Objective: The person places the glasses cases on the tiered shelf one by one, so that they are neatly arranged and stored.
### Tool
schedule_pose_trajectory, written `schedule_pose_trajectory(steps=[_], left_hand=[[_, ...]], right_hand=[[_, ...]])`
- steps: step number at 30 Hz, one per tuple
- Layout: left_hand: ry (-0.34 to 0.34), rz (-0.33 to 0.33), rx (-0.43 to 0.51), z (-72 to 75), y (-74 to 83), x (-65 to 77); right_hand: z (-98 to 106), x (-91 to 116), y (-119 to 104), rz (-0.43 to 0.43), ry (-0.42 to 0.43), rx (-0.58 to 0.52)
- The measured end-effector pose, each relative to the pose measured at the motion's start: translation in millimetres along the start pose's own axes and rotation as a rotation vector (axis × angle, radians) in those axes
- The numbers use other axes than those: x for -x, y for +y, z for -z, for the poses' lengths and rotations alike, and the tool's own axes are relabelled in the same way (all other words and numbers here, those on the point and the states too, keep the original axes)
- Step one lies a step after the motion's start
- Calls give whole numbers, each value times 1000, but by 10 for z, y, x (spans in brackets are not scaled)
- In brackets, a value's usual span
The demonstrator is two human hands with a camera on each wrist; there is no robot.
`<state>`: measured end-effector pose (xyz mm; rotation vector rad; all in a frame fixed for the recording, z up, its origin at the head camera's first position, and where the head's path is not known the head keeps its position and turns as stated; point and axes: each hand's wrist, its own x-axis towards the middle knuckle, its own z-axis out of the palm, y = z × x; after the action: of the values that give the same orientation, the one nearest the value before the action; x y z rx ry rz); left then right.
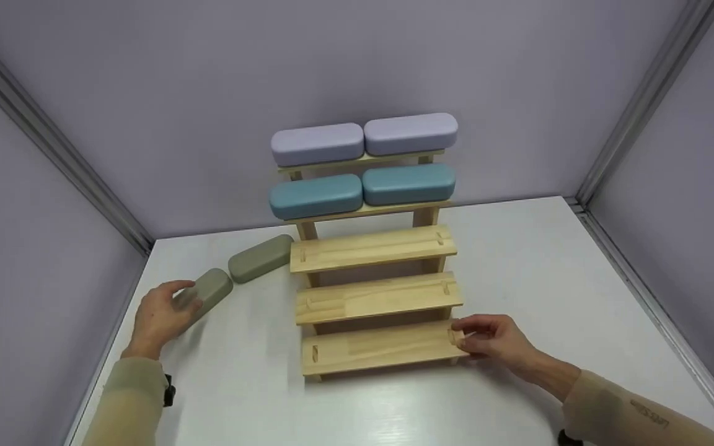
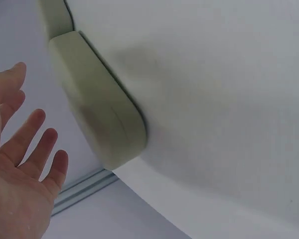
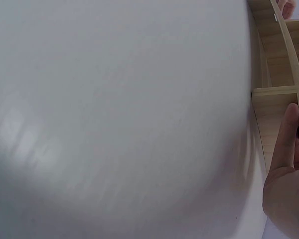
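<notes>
My left hand [image 1: 160,314] hovers over the nearer of two sage-green oblong cases with rounded ends, like glasses cases. In the left wrist view its fingers [image 2: 49,144] are spread and stand apart from that green case [image 2: 92,94]. The second green case [image 1: 262,258] lies end to end with it, against the left side of a stepped wooden rack [image 1: 372,248]. At the rack's lowest shelf [image 1: 382,348], my right hand [image 1: 501,342] pinches the right end. The right wrist view shows the thumb [image 3: 287,132] against the shelf's underside and upright; the other fingers are partly hidden.
Two lilac cases [image 1: 411,134] sit side by side on the top shelf, and two teal cases [image 1: 408,184] on the shelf below. The rack stands on a white table [image 1: 530,266] near the back wall [image 1: 344,56]. Metal-framed side walls [image 1: 673,155] enclose the table.
</notes>
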<state>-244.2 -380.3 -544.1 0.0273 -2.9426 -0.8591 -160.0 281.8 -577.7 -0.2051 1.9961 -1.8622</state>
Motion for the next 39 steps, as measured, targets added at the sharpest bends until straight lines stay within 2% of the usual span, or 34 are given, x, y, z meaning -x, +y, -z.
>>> schedule_pose_trajectory(steps=[3,7,12,16,20,30,39], left_hand=[[0,16,-32,-62,-116,26],[7,76,-46,-139,-228,60],[19,140,4,-193,-248,88],[21,166,65,-203,-230,98],[28,181,96,-228,-231,104],[111,181,93,-314,-278,101],[95,184,110,-304,-252,124]], right_hand=[[-2,-6,5,-10,3,-5],[-4,-11,7,-23,0,-1],[2,-6,6,-22,7,6],[-6,5,2,-23,11,5],[-8,16,3,-16,8,2],[-13,11,2,-12,9,-5],[-20,13,-1,-25,21,-4]])
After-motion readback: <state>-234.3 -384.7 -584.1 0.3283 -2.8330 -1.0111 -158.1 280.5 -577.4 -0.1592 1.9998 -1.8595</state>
